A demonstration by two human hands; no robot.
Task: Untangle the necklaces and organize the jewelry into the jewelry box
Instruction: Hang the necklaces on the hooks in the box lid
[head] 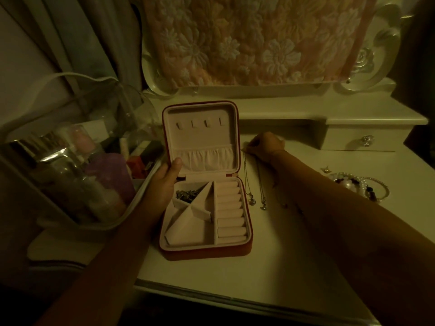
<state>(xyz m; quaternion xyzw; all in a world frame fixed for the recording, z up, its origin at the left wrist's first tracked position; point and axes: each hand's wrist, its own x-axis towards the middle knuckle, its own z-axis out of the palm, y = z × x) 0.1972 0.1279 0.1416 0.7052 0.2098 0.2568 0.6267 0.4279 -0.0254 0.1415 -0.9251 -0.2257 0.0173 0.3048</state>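
A red jewelry box (244,249) with pale pink lining stands open on the white dressing table (270,267). Its upright lid shows small hooks and a gathered pocket. Dark jewelry (187,194) lies in the box's back left compartment. My left hand (164,180) grips the left edge of the lid, thumb on the inside. Three thin chain necklaces (249,184) with small pendants lie stretched out to the right of the box. My right hand (264,144) has its fingers curled on the top ends of the chains, near the lid's right edge.
A clear organizer (70,161) full of cosmetic bottles stands to the left of the box. Pearl and bead bracelets (360,187) and a small earring (326,170) lie at the right. A small drawer unit (357,140) and a carved mirror frame draped with floral cloth stand behind.
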